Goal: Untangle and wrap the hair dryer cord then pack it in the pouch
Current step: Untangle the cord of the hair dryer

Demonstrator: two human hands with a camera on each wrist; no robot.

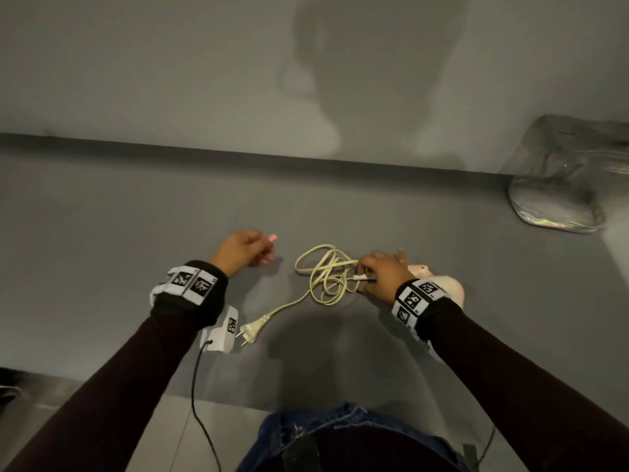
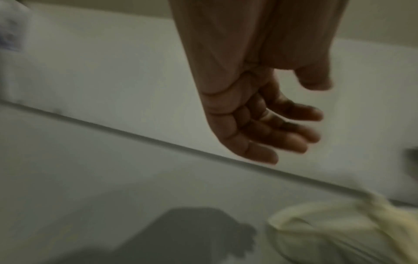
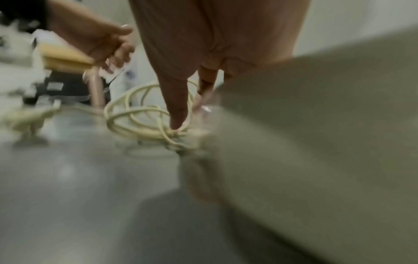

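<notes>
A cream cord (image 1: 323, 274) lies in a tangled heap of loops on the grey table (image 1: 102, 216), its plug (image 1: 252, 330) trailing toward the near left. The pale pink hair dryer (image 1: 446, 284) lies on the table mostly hidden under my right wrist. My right hand (image 1: 366, 274) pinches the cord where the loops bunch beside the dryer; in the right wrist view its fingertips (image 3: 178, 123) press down into the cord (image 3: 135, 114) beside the blurred dryer body (image 3: 305, 142). My left hand (image 1: 267, 248) hovers left of the tangle, fingers (image 2: 291, 142) loosely curled and empty. The cord (image 2: 328, 230) shows low right in the left wrist view.
A clear, shiny pouch (image 1: 561, 185) stands at the far right against the grey wall (image 1: 170, 63). The table's near edge (image 1: 221, 401) runs just in front of my body. A thin black cable (image 1: 195, 386) hangs from my left wrist.
</notes>
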